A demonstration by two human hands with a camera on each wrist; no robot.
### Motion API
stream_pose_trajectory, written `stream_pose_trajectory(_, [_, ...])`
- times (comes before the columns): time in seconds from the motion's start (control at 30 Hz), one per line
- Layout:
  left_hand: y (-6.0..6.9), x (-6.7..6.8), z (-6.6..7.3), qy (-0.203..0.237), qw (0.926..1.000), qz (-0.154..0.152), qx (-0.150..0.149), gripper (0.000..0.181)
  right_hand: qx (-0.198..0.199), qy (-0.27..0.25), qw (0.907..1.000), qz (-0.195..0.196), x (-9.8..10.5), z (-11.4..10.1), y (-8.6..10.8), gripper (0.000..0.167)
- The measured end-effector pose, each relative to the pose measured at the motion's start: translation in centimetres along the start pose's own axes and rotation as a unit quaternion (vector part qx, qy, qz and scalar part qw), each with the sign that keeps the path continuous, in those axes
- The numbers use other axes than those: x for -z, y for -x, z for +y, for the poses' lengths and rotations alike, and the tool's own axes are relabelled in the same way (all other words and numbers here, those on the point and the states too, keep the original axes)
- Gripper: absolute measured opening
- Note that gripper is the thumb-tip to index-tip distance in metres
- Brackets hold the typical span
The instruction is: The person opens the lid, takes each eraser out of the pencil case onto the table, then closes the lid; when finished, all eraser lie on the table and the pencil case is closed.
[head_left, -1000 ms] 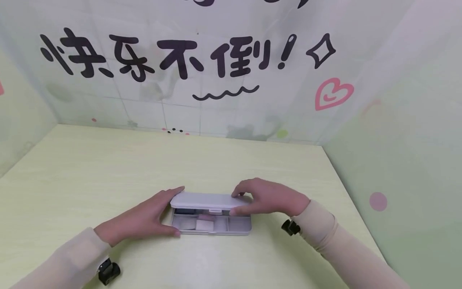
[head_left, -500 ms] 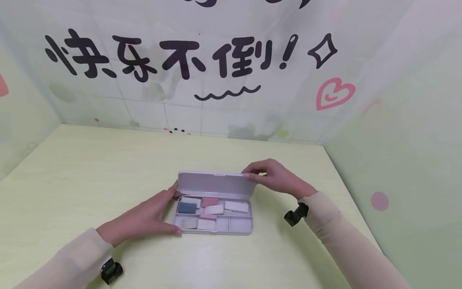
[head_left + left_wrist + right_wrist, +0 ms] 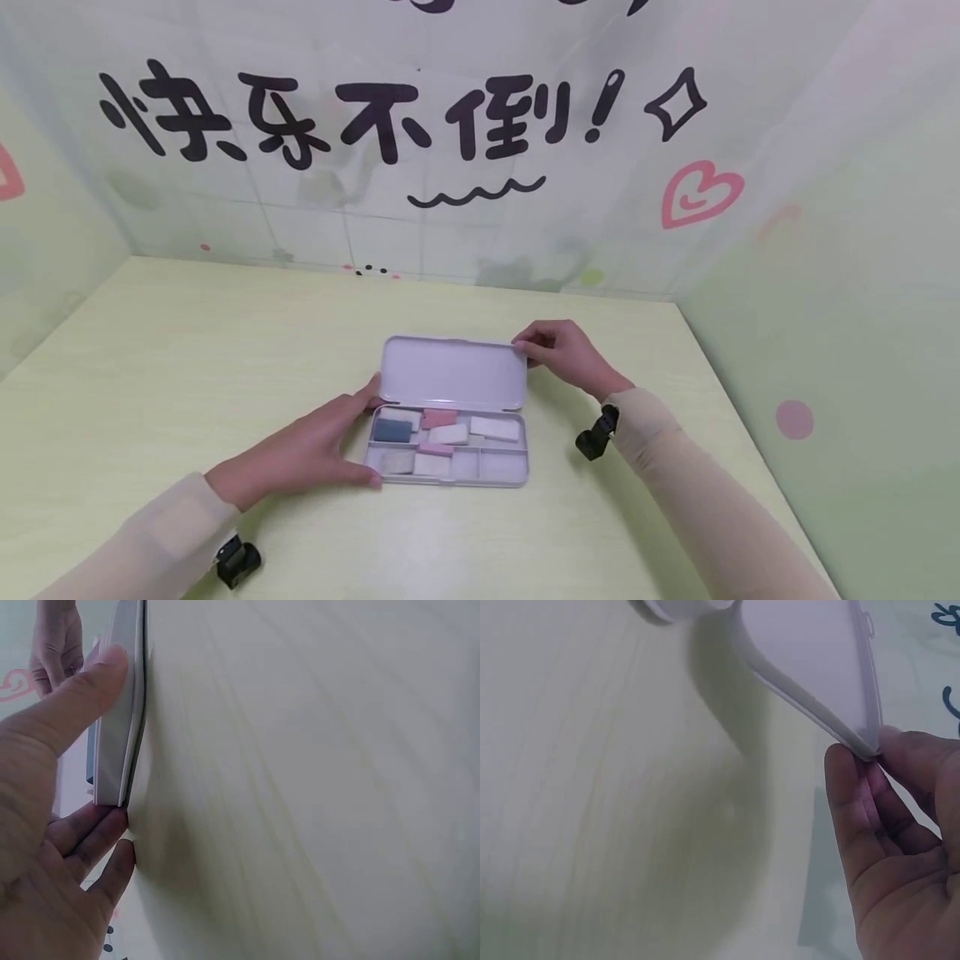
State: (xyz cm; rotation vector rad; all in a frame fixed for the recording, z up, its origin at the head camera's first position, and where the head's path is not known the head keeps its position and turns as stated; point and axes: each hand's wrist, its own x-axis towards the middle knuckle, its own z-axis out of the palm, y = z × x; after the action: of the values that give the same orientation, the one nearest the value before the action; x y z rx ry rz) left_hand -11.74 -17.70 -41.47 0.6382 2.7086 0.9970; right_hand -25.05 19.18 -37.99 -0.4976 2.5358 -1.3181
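Note:
A flat white hinged case (image 3: 504,469) lies on the table in the head view, its lid (image 3: 450,373) raised and tilted back. Inside its compartments are several small eraser-like blocks: a blue block (image 3: 392,430), a red block (image 3: 438,417), a pink block (image 3: 435,449) and several whitish ones. My left hand (image 3: 311,450) holds the case's left end, thumb at the front edge and fingers at the back corner, as the left wrist view also shows. My right hand (image 3: 566,354) pinches the lid's upper right corner between thumb and fingers; the right wrist view shows that corner (image 3: 866,742) up close.
The pale wood-grain table (image 3: 225,333) reaches back to a printed wall sheet (image 3: 450,242) with black lettering. A side wall (image 3: 825,350) rises along the right. Each wrist carries a small black camera (image 3: 597,433).
My right hand has swung the lid up and backward from nearly closed, uncovering the blocks. My left hand has stayed at the case's left end.

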Motion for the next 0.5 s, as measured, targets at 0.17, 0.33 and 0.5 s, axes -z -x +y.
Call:
stream_pose_trajectory(0.17, [-0.2, 0.2, 0.4, -0.015, 0.9998, -0.011, -0.005, 0.124, -0.009, 0.013, 0.9998, 0.009, -0.5, 1.0, -0.6, 0.018])
stream_pose_trajectory(0.33, [-0.4, 0.3, 0.6, -0.048, 0.9987, -0.019, -0.004, 0.112, -0.021, 0.03, 0.9992, 0.014, -1.1, 1.7, -1.1, 0.018])
stream_pose_trajectory(0.5, [-0.4, 0.3, 0.5, -0.068, 0.9975, -0.013, -0.009, 0.108, -0.039, 0.028, 0.9988, 0.013, -1.7, 2.3, -1.3, 0.018])
